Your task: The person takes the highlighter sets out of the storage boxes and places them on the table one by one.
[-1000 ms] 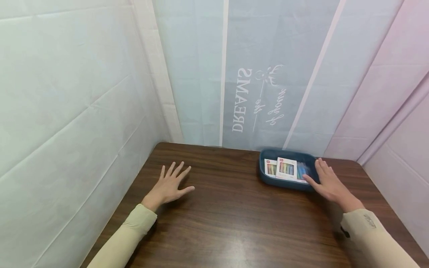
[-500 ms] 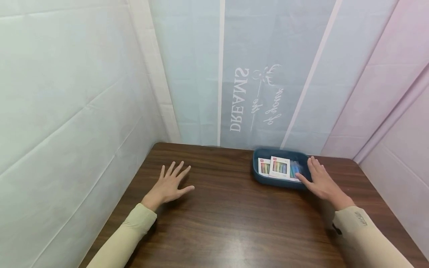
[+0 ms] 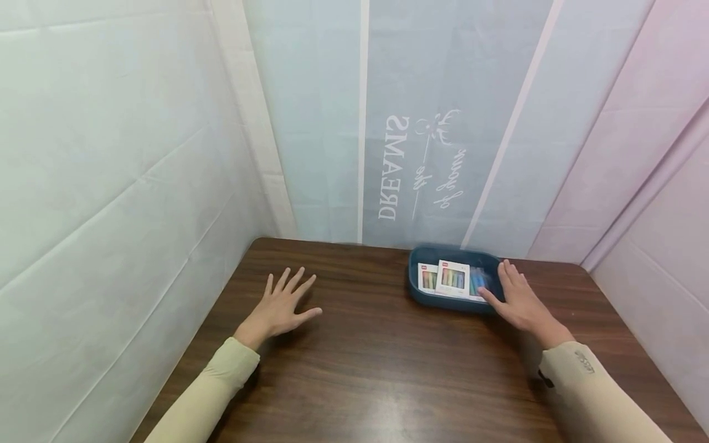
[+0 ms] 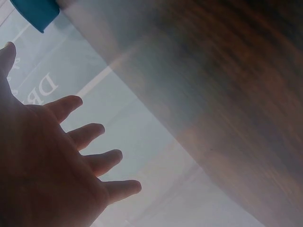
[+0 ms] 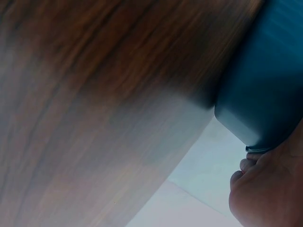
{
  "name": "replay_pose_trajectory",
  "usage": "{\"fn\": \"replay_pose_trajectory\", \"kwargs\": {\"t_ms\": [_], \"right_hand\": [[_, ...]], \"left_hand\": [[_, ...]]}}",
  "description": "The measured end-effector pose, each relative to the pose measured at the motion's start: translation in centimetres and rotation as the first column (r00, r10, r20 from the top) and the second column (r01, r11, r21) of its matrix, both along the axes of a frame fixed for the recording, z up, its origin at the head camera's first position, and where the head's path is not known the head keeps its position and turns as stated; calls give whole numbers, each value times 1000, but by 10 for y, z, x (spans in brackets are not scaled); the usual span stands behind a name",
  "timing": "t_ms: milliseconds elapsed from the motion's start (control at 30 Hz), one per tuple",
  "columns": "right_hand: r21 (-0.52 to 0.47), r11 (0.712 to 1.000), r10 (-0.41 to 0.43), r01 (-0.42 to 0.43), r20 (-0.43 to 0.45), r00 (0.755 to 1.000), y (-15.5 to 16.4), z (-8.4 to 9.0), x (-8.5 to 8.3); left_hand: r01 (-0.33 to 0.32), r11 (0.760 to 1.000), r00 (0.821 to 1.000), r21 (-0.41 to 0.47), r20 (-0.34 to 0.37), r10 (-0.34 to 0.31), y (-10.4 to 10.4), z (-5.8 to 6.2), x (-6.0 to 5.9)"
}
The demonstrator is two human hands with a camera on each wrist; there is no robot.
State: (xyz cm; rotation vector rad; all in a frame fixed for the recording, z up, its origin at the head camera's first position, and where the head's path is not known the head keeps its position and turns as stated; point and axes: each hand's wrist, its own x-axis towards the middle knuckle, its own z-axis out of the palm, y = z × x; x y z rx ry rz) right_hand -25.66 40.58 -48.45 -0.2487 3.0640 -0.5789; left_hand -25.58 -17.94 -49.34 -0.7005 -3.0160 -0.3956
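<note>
Brown wooden table, pastel printed backdrop behind.

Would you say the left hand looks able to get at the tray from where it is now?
Probably yes: the left hand lies flat on the table with bare wood between it and the tray. Only the right hand sits against the tray's far side.

— What can't be read here?
— The print on the white packs in the blue tray is too small.
— Anything covered?
— The right hand hides the tray's right end; in the right wrist view both are cut off and the table is blurred.
</note>
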Motion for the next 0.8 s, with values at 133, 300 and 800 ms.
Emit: {"fn": "replay_pose_trajectory", "kwargs": {"t_ms": [133,300,800], "right_hand": [[-7,1000,-3,3,3,1000,-5,0,0],[-4,1000,-5,5,-2,1000,-11,1,-1],[-14,1000,21,-21,-42,999,-27,-3,1]], "left_hand": [[-1,1000,1000,10,2,1,0,1,0],[0,1000,1000,17,4,0,1,4,0],[0,1000,1000,14,9,0,2,4,2]]}}
